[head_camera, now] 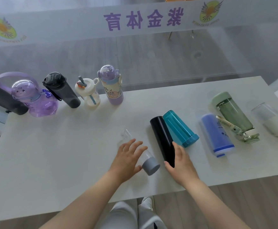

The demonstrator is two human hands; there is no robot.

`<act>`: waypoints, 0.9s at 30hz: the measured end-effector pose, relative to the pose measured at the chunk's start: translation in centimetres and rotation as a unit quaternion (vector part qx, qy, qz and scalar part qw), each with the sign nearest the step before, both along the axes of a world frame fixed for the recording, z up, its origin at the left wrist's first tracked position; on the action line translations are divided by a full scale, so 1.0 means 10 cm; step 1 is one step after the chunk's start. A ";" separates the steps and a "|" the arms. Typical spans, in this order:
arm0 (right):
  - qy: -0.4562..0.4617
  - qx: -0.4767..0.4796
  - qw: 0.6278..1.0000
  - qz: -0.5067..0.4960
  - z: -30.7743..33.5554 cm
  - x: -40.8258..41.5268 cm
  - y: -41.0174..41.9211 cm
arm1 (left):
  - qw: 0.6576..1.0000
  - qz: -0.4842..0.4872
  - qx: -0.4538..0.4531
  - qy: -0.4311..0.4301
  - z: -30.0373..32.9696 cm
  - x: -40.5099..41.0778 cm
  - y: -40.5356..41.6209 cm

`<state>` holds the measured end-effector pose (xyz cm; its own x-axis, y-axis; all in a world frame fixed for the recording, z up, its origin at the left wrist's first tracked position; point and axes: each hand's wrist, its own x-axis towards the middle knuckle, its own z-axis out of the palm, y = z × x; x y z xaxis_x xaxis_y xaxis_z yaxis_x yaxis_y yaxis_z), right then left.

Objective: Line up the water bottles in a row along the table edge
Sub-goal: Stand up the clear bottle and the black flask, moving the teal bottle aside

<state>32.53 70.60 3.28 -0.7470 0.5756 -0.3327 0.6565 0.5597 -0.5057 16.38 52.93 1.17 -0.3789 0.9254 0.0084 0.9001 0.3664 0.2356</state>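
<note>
Several bottles stand upright in a row along the table's far left edge: a black one (2, 100), a purple bear-shaped one (35, 100), a dark grey one (62, 90), a white straw bottle (89, 93) and a purple cartoon bottle (112, 85). Near the front middle, my left hand (128, 159) grips a lying clear bottle with a grey cap (150, 166), fingers over its body and thumb by the cap. My right hand (179, 164) holds the near end of a lying black bottle (161, 133).
To the right on the white table (52, 154) lie a teal bottle (179, 128), touching the black one, a blue bottle (216, 133), a green bottle with a strap (234, 116) and a clear-and-white bottle (272, 119). A frosted glass partition (135, 52) rises behind the far edge.
</note>
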 end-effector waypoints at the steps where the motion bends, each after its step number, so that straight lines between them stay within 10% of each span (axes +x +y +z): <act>1: 0.005 0.003 1.000 -0.004 0.00 0.00 0.00 | 0.999 0.024 0.026 -0.031 0.03 -0.02 0.00; 10: 0.044 -0.010 0.999 -0.018 0.06 -0.08 -0.07 | 0.926 0.219 0.216 -0.217 0.23 -0.23 -0.03; 15: 0.043 -0.026 0.999 -0.020 0.06 -0.11 -0.10 | 0.822 0.321 0.267 -0.388 0.31 -0.38 0.00; 27: 0.029 -0.040 0.998 -0.024 0.10 -0.10 -0.09 | 0.859 0.300 0.174 -0.375 0.20 -0.43 0.01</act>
